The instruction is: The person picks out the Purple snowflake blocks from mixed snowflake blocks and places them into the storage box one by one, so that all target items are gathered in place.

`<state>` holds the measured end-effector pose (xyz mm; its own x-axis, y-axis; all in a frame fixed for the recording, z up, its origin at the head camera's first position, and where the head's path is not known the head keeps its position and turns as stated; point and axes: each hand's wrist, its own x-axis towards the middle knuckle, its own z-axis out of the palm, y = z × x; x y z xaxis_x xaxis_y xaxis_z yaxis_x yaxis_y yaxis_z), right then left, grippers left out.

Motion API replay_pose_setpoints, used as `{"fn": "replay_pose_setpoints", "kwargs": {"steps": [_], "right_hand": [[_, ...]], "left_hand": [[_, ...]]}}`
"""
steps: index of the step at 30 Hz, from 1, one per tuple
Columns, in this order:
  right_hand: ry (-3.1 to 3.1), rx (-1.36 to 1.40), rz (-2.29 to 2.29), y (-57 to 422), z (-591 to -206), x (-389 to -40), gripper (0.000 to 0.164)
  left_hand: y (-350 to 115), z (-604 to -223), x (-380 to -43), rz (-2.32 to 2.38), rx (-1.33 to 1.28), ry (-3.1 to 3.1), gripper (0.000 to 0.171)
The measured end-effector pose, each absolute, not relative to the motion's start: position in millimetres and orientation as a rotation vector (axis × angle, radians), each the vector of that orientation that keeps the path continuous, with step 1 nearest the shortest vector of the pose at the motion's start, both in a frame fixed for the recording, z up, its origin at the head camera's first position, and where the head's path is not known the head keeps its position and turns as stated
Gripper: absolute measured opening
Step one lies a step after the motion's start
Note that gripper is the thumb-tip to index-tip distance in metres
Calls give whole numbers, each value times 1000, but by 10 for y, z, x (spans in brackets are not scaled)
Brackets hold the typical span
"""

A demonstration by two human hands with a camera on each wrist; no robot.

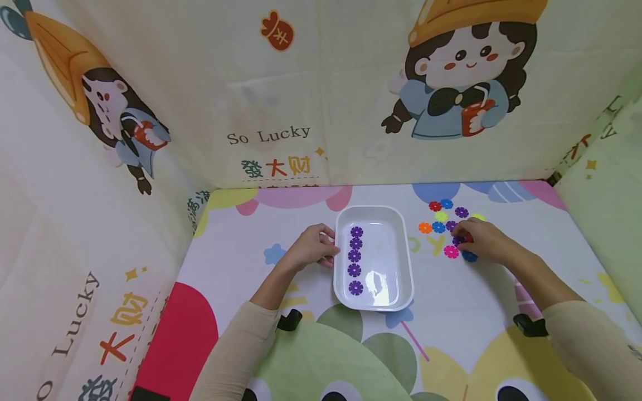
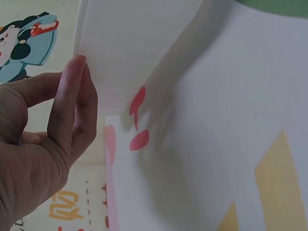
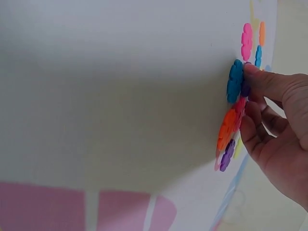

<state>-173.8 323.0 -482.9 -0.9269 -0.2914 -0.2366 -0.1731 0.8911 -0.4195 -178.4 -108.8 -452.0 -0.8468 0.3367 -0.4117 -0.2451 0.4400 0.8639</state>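
Observation:
A white tray [image 1: 396, 253] stands on the table with several purple flower-shaped plastic discs [image 1: 355, 255] in a column along its left side. At its left rim is my left hand [image 1: 315, 245], fingertips pinching the edge; in the left wrist view these fingertips meet the tray's wall [image 2: 139, 38]. My right hand [image 1: 484, 239] reaches into a loose pile of similar discs to the right of the tray. Thumb and fingers pinch a purple disc [image 3: 246, 89] there, partly hidden by them. Beside it lie a blue disc [image 3: 235, 82], an orange disc [image 3: 226, 130] and a pink disc [image 1: 451, 252].
More discs lie at the pile's far side, among them a red disc [image 1: 434, 206], a yellow-green disc [image 1: 441, 216] and an orange disc [image 1: 425, 228]. A patterned cloth [image 1: 230, 239] covers the table. Printed curtains [image 1: 351, 111] hang behind and on both sides.

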Motion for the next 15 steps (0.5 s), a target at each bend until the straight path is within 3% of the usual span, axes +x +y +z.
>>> {"fn": "replay_pose_setpoints", "kwargs": {"steps": [15], "right_hand": [[2813,-371,-536,3271,-4865,-1757,33]], "left_hand": [[-1096,-4517,-1776,1430,86,2156,37]]}}
